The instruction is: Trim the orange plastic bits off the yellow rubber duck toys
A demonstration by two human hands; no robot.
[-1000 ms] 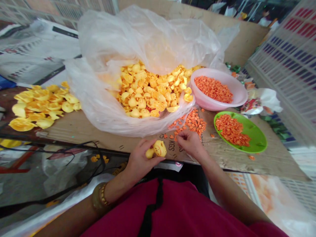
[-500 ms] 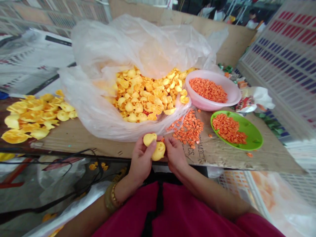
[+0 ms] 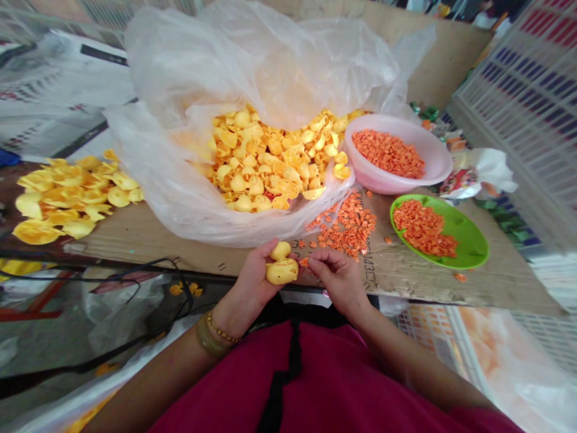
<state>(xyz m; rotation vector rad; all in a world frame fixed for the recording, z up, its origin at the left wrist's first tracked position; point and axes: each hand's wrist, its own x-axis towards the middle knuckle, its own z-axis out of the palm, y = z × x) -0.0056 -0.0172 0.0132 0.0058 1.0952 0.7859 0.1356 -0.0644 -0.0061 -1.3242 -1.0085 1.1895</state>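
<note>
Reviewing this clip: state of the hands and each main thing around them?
Left hand: holding a yellow, two-lobed plastic figure.
Right hand: fingers pinching a small orange plastic piece.
Large translucent plastic bag: open, holding yellow shells.
Round pink plastic bowl: part-filled with orange pieces.
Oval green plastic dish: part-filled.
Brown cardboard sheet: lying flat, partly covered.

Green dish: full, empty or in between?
In between: orange pieces heap on the left of the green dish; its right side shows bare green.
</note>
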